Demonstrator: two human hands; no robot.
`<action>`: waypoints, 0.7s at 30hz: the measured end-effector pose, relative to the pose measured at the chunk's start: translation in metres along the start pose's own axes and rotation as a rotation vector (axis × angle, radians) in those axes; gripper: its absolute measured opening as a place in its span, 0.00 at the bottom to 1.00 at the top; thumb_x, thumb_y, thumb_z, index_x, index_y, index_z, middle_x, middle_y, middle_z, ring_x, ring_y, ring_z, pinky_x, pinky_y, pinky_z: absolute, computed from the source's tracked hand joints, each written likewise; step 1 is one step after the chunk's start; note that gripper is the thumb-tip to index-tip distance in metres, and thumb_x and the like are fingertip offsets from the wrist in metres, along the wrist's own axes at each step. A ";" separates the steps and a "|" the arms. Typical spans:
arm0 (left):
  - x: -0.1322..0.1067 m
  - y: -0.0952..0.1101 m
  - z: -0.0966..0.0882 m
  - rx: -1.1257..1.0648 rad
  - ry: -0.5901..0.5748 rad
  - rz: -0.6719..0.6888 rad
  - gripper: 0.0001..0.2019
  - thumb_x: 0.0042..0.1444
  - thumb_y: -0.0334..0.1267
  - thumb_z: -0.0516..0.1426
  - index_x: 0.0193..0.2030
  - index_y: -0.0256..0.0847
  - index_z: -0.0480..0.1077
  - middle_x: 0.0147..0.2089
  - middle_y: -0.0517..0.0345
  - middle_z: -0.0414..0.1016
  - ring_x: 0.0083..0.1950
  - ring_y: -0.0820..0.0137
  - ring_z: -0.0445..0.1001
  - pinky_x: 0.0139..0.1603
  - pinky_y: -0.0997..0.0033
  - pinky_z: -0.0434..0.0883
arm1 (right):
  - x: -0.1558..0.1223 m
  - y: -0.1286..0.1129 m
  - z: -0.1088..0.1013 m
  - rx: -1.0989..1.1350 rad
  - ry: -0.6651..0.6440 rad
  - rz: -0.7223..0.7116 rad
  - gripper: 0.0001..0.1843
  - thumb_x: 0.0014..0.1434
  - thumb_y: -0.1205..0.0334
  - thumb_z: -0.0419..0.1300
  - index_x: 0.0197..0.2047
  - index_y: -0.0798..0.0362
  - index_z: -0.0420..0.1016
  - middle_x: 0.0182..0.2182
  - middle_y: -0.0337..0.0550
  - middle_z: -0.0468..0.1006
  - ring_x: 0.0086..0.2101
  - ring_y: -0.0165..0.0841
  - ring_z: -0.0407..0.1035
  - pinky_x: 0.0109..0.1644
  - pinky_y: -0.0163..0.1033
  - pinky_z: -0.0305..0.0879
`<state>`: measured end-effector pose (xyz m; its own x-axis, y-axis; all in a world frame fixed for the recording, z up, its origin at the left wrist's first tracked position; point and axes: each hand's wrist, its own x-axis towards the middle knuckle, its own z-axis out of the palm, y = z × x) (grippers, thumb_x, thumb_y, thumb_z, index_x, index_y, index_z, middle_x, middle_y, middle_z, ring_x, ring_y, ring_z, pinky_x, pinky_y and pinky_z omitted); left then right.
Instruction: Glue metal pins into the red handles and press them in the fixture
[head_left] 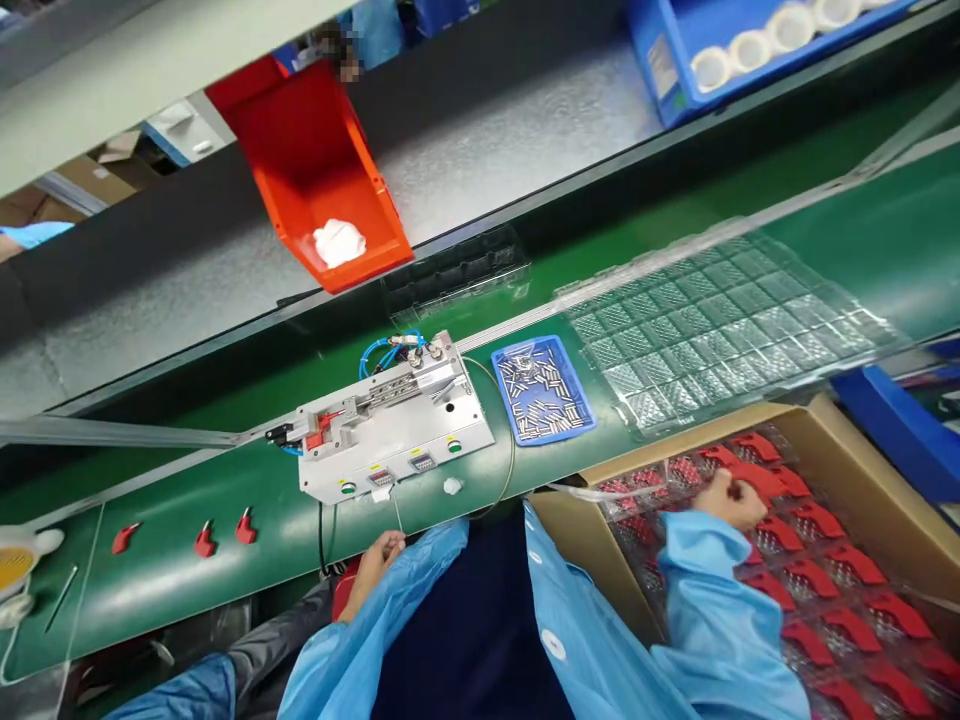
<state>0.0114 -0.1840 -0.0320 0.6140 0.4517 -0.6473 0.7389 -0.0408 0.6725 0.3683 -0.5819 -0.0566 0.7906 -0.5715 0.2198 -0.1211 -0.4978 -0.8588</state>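
Note:
My right hand (729,500) reaches into a cardboard box (825,420) on the right, its fingers bent against a red plastic part (756,480). Clear trays with many such red parts (851,563) fill that box. At the bench's front edge, my left hand (377,562) has its fingers curled together, and whatever they may hold is hidden. Beyond it stands a small metal machine (397,440) with buttons and counters; a red part (319,430) sits in its left end. Right of the machine, a blue tray (590,415) contains loose metal pins (547,385).
Several red parts (245,527) lie on the green bench at left. An empty clear blister tray (720,320) lies behind the box. An orange bin (382,215) and a blue bin (675,90) with rolls stand at the back. A white fan-like object (30,545) is far left.

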 end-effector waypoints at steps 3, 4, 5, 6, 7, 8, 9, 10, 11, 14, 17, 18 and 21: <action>0.009 0.002 -0.001 -0.083 0.052 0.015 0.27 0.47 0.68 0.64 0.37 0.44 0.74 0.35 0.53 0.78 0.40 0.56 0.77 0.44 0.56 0.73 | -0.050 -0.021 0.001 -0.054 -0.095 -0.055 0.20 0.58 0.46 0.68 0.23 0.49 0.71 0.24 0.50 0.73 0.31 0.44 0.71 0.40 0.53 0.69; 0.012 0.007 0.001 -0.112 0.041 0.031 0.29 0.48 0.69 0.63 0.39 0.43 0.75 0.36 0.51 0.79 0.40 0.58 0.77 0.45 0.56 0.73 | -0.075 -0.033 0.003 -0.004 -0.236 -0.146 0.18 0.60 0.46 0.66 0.28 0.51 0.78 0.28 0.51 0.77 0.33 0.45 0.73 0.41 0.53 0.71; 0.014 0.014 0.003 -0.149 0.015 0.051 0.31 0.49 0.70 0.62 0.40 0.42 0.75 0.38 0.50 0.79 0.40 0.59 0.77 0.45 0.58 0.74 | -0.103 -0.047 0.007 0.065 -0.409 -0.269 0.17 0.63 0.47 0.64 0.35 0.53 0.82 0.32 0.52 0.80 0.35 0.44 0.75 0.43 0.52 0.73; 0.015 0.022 0.006 -0.199 -0.027 0.071 0.32 0.51 0.71 0.60 0.43 0.40 0.76 0.39 0.48 0.80 0.40 0.61 0.78 0.43 0.60 0.74 | -0.133 -0.061 0.012 0.127 -0.592 -0.405 0.16 0.66 0.49 0.62 0.41 0.52 0.84 0.36 0.52 0.82 0.37 0.43 0.76 0.45 0.50 0.74; 0.015 0.031 0.009 -0.265 -0.086 0.088 0.34 0.53 0.72 0.59 0.45 0.39 0.76 0.40 0.48 0.80 0.39 0.62 0.78 0.40 0.63 0.74 | -0.164 -0.076 0.017 0.182 -0.761 -0.553 0.14 0.69 0.52 0.60 0.46 0.50 0.84 0.39 0.51 0.83 0.39 0.42 0.77 0.47 0.48 0.75; 0.014 0.040 0.011 -0.351 -0.160 0.097 0.36 0.54 0.73 0.58 0.48 0.38 0.76 0.40 0.47 0.80 0.37 0.64 0.78 0.36 0.66 0.73 | -0.194 -0.089 0.022 0.224 -0.898 -0.704 0.13 0.71 0.55 0.58 0.49 0.48 0.84 0.41 0.49 0.83 0.41 0.40 0.77 0.47 0.46 0.75; 0.011 0.048 0.012 -0.438 -0.233 0.097 0.37 0.56 0.73 0.57 0.51 0.37 0.75 0.40 0.48 0.80 0.35 0.66 0.77 0.33 0.68 0.71 | -0.221 -0.101 0.026 0.247 -1.006 -0.855 0.13 0.71 0.58 0.57 0.52 0.46 0.83 0.41 0.48 0.83 0.41 0.39 0.77 0.47 0.45 0.75; 0.008 0.054 0.013 -0.514 -0.297 0.092 0.37 0.56 0.72 0.58 0.52 0.37 0.75 0.39 0.49 0.79 0.33 0.68 0.77 0.31 0.70 0.70 | -0.245 -0.110 0.030 0.260 -1.080 -0.980 0.14 0.71 0.60 0.57 0.53 0.45 0.83 0.41 0.48 0.83 0.42 0.38 0.76 0.46 0.44 0.74; 0.004 0.058 0.012 -0.570 -0.340 0.082 0.35 0.56 0.70 0.60 0.52 0.37 0.74 0.37 0.52 0.79 0.30 0.70 0.75 0.29 0.72 0.68 | -0.265 -0.116 0.032 0.262 -1.134 -1.069 0.15 0.71 0.63 0.57 0.55 0.45 0.82 0.42 0.47 0.82 0.42 0.38 0.75 0.46 0.43 0.74; -0.006 0.058 0.000 -0.627 -0.302 0.056 0.31 0.51 0.63 0.69 0.47 0.37 0.73 0.29 0.61 0.75 0.22 0.78 0.68 0.24 0.77 0.61 | -0.295 -0.119 0.031 0.267 -1.241 -1.108 0.20 0.70 0.65 0.57 0.62 0.43 0.78 0.46 0.48 0.81 0.46 0.38 0.74 0.49 0.45 0.74; -0.011 0.041 -0.021 -0.670 -0.119 0.046 0.33 0.49 0.65 0.69 0.48 0.38 0.71 0.26 0.65 0.73 0.18 0.81 0.60 0.20 0.77 0.54 | -0.291 -0.104 0.033 0.182 -1.250 -0.840 0.21 0.69 0.61 0.57 0.63 0.43 0.77 0.51 0.50 0.79 0.52 0.43 0.74 0.56 0.50 0.74; -0.011 0.034 -0.028 -0.683 -0.065 0.040 0.33 0.49 0.65 0.68 0.48 0.38 0.70 0.26 0.65 0.73 0.17 0.81 0.58 0.19 0.77 0.52 | -0.288 -0.098 0.037 0.112 -1.246 -0.736 0.21 0.67 0.60 0.59 0.62 0.43 0.77 0.52 0.51 0.78 0.53 0.45 0.74 0.58 0.52 0.74; -0.012 0.017 -0.049 -0.715 0.025 0.021 0.32 0.51 0.65 0.67 0.47 0.38 0.69 0.25 0.66 0.73 0.17 0.81 0.55 0.18 0.76 0.46 | -0.287 -0.079 0.059 -0.103 -1.298 -0.511 0.24 0.59 0.59 0.64 0.59 0.47 0.78 0.52 0.52 0.78 0.53 0.48 0.74 0.61 0.56 0.73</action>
<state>0.0031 -0.1464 0.0049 0.6133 0.4775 -0.6291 0.3589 0.5410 0.7606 0.1867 -0.3402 -0.0791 0.7380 0.6613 -0.1342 0.3472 -0.5426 -0.7649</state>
